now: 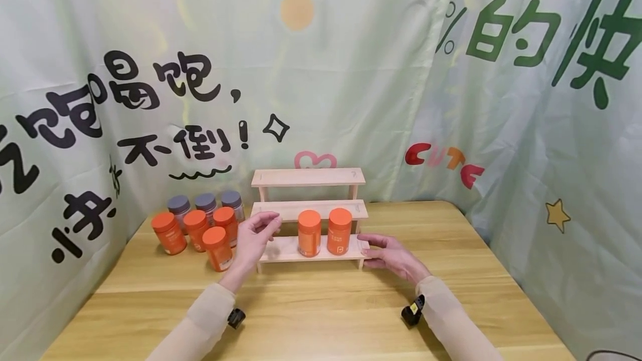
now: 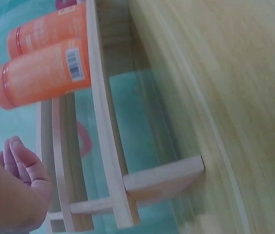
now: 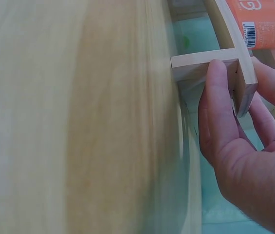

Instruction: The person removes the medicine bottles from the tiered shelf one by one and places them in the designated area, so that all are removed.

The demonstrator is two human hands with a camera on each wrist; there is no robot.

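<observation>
A three-step wooden display rack (image 1: 308,177) stands on the table. Two orange bottles (image 1: 309,233) stand upright side by side on its lowest step. My right hand (image 1: 393,256) grips the right end of that step; in the right wrist view, the fingers (image 3: 217,97) lie on both sides of the wooden board (image 3: 247,83). At the rack's left end, my left hand (image 1: 253,241) hovers with loosely bent fingers and holds nothing. The left wrist view shows this hand (image 2: 18,195) apart from the orange bottles (image 2: 45,73).
Left of the rack, several more orange-capped bottles (image 1: 169,233) stand on the wooden table (image 1: 321,316), with 3 grey-capped bottles (image 1: 205,203) behind them. The nearest orange bottle (image 1: 218,249) is close to my left wrist. A printed cloth (image 1: 351,71) hangs behind the table and at its sides.
</observation>
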